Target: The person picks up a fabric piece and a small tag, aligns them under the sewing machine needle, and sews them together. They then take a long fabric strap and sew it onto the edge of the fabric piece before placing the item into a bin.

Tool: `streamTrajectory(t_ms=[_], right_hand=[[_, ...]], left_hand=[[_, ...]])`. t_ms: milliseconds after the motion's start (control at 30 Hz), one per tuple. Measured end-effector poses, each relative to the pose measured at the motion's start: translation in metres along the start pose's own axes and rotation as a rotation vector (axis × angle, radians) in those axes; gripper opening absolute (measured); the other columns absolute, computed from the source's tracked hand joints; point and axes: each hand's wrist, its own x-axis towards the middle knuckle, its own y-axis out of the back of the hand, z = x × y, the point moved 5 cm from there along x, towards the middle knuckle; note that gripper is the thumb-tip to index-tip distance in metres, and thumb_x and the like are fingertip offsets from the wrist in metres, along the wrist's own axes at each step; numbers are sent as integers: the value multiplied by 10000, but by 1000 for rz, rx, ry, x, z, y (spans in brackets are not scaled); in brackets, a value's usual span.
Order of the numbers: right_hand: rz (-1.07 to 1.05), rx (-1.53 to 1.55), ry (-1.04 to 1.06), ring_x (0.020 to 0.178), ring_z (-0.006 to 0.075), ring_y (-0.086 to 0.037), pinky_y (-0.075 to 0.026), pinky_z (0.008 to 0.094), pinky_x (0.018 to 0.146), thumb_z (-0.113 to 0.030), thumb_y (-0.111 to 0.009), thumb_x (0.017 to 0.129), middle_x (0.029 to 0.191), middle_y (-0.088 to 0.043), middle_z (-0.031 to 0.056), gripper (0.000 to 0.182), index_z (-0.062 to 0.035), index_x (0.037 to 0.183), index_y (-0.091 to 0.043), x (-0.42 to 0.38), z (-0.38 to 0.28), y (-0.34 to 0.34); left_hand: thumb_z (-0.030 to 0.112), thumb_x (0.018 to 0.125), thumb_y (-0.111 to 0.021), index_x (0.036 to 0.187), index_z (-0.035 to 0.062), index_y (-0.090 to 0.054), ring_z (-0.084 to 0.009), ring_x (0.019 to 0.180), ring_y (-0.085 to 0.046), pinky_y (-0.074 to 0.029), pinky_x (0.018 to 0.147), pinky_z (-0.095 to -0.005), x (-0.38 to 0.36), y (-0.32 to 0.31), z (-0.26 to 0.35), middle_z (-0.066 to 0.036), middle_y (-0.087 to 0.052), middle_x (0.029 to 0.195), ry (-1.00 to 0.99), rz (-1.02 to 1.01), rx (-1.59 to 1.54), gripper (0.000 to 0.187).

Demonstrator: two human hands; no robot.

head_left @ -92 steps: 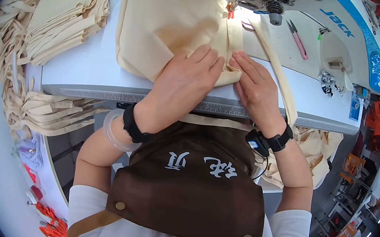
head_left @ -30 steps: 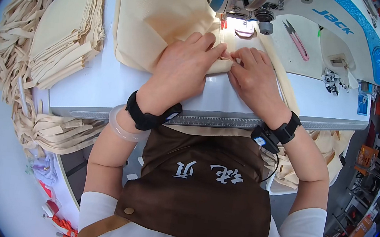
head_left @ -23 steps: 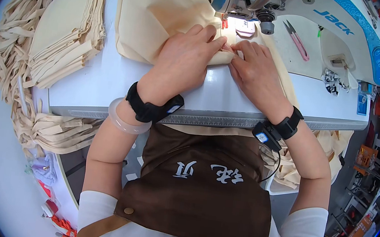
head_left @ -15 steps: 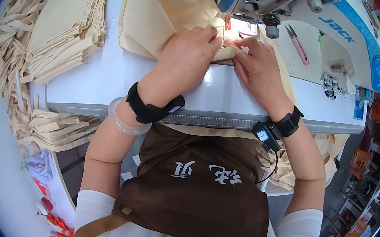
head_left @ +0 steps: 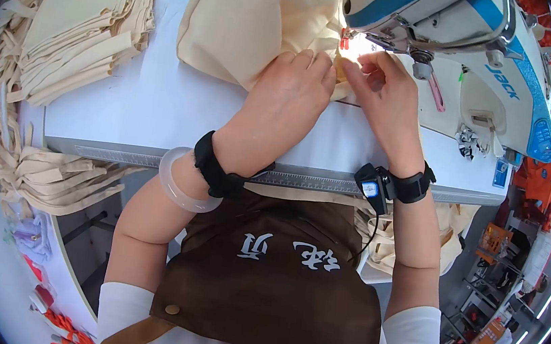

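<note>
A cream fabric piece (head_left: 237, 32) lies bunched under the head of the sewing machine (head_left: 429, 19), close by its red presser foot (head_left: 344, 39). My left hand (head_left: 291, 92) is closed on the fabric's near edge, its fingers curled down and partly hidden. Just right of the foot, my right hand (head_left: 390, 93) has its fingers bent and its thumb against the same edge, where the two hands nearly meet. Bright lamp light washes out the spot around the needle.
Folded cream fabric pieces (head_left: 81, 27) are stacked at the left, beside a heap of cream straps (head_left: 1, 73). Pink-handled thread snips (head_left: 437, 94) lie on the machine bed. A ruler strip (head_left: 121, 154) runs along the table's front edge.
The view has shifted, so the machine sits further right. My right hand has turned and its fingers have lifted a little at the fabric edge. My left hand stays on the fabric.
</note>
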Motion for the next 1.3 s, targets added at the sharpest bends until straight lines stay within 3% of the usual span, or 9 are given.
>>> streamTrajectory(t_ms=[67, 167, 267, 300, 633, 1033, 1133, 1233, 1300], right_hand=[[-33, -165, 50, 684, 313, -663, -514, 397, 628, -236, -724, 865, 817, -689, 150, 250, 3, 900, -660, 2, -7, -2], [14, -150, 81, 661, 294, -675, -524, 375, 627, -174, -710, 863, 764, -689, 142, 197, 12, 894, -652, 1, 0, -5], [47, 72, -15, 641, 251, -686, -526, 341, 621, -122, -694, 868, 720, -686, 138, 153, 22, 893, -647, 1, 21, -11], [58, 106, -31, 635, 196, -678, -519, 314, 616, -92, -670, 889, 720, -684, 130, 123, 28, 890, -644, 0, 22, -11], [126, 165, -64, 620, 104, -595, -477, 271, 600, -125, -645, 946, 707, -647, 61, 149, 10, 887, -624, -2, 30, -16], [62, 132, -56, 628, 133, -618, -491, 272, 618, -145, -665, 926, 728, -667, 84, 164, 9, 880, -632, 4, 31, -9], [-43, 90, -60, 621, 144, -620, -491, 277, 608, -163, -683, 901, 714, -667, 79, 179, 2, 856, -632, 6, 25, -7], [-132, -46, -26, 611, 132, -615, -482, 275, 594, -181, -696, 883, 691, -658, 73, 201, 0, 833, -627, 7, 25, -3], [-73, 65, -62, 599, 119, -598, -468, 273, 579, -186, -694, 878, 672, -641, 67, 209, -1, 819, -617, 12, 37, -2]], left_hand=[[32, 777, -594, 1118, -26, -624, -271, 1046, -612, -498, 844, -386, 0, -1, -1, -124, -625, 1061, 12, -15, -35, 348], [35, 776, -595, 1075, -22, -633, -263, 1024, -609, -492, 848, -373, -1, -1, -1, -115, -621, 1035, 17, 25, -31, 307], [31, 777, -594, 1048, -15, -644, -255, 1003, -607, -491, 858, -368, -1, -1, -1, -106, -620, 1020, 41, 26, -36, 279], [28, 777, -593, 1046, -13, -647, -253, 996, -606, -491, 862, -366, -1, -2, -2, -104, -620, 1018, 46, 35, -42, 277], [24, 791, -594, 1027, 8, -653, -236, 977, -600, -481, 882, -349, -5, -8, -4, -81, -611, 973, 82, 98, -98, 243], [33, 761, -633, 984, 21, -661, -246, 981, -610, -493, 835, -368, 2, -4, -3, -88, -623, 1009, 60, 55, -43, 226], [31, 767, -626, 966, 16, -660, -242, 977, -616, -498, 815, -375, 5, -2, 0, -93, -633, 1006, 48, 67, -31, 203], [47, 791, -609, 969, 16, -655, -238, 959, -618, -506, 785, -374, 8, -6, 7, -100, -635, 978, -75, 54, -113, 186], [52, 805, -599, 981, 15, -647, -238, 954, -620, -513, 768, -375, 11, -11, 6, -100, -634, 962, -67, 99, -145, 187]])
